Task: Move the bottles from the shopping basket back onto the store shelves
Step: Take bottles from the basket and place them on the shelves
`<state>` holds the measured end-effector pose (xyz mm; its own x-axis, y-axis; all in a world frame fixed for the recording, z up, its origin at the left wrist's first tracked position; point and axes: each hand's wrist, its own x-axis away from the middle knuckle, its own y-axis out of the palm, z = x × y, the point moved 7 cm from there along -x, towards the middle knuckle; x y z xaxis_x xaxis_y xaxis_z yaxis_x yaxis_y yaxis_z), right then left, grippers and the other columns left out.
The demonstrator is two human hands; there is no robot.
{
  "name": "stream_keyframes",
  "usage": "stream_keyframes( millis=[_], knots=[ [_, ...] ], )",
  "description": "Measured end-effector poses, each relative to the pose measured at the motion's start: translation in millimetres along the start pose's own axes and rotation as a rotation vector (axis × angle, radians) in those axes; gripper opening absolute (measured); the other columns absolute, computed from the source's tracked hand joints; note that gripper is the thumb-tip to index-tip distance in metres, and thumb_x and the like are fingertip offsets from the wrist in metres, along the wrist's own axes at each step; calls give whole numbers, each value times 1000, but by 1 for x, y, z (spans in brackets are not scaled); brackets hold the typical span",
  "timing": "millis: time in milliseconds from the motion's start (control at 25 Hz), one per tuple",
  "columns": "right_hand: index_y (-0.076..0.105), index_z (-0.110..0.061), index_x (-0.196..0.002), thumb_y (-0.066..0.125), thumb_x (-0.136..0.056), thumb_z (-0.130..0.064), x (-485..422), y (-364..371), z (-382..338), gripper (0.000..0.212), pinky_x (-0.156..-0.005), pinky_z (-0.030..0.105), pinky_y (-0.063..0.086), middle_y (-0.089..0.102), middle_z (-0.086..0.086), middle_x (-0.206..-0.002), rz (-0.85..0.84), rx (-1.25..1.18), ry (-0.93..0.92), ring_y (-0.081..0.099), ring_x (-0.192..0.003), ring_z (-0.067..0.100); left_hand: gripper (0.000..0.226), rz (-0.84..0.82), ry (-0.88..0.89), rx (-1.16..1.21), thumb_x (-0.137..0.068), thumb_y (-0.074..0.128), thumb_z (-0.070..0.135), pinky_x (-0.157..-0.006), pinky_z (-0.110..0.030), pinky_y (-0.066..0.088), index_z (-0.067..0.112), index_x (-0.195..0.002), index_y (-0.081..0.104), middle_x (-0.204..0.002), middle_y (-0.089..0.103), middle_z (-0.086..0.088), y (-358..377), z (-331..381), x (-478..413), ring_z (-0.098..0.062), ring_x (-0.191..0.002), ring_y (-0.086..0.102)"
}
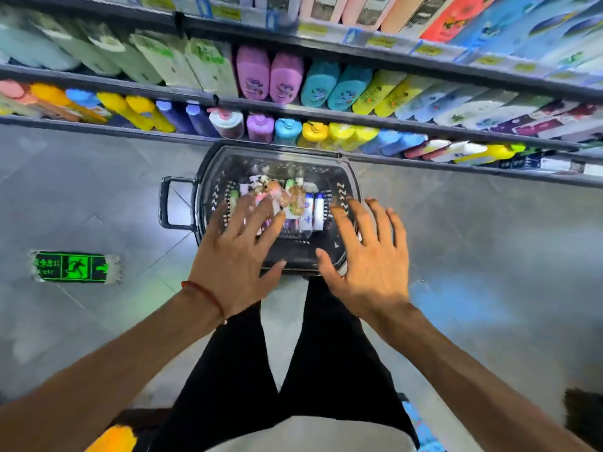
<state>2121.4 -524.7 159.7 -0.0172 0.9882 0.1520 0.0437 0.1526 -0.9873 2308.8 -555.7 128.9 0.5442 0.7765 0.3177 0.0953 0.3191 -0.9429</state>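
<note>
Small bottles [306, 207] lie jumbled in a black basket [349, 177] on the floor. Shelves [326, 114] behind it hold rows of colourful bottles.

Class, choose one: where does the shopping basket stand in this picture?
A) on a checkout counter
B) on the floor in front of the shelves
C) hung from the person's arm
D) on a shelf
B: the shopping basket rests on the grey floor, just in front of the lowest shelf.
</note>
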Motion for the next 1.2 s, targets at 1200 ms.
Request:
stream_keyframes(
  millis=[1200],
  knots=[
    [46,-7,-145,56,-93,-61,-142,612,64,76,-103,46,48,53,20,-139,-329,-702,655,55,-126,39,71,-138,-176,125,-94,47,60,-118,-59,32,24,-154,35,-162,31,-5,432,-85,-154,-31,-152,24]
  ],
)
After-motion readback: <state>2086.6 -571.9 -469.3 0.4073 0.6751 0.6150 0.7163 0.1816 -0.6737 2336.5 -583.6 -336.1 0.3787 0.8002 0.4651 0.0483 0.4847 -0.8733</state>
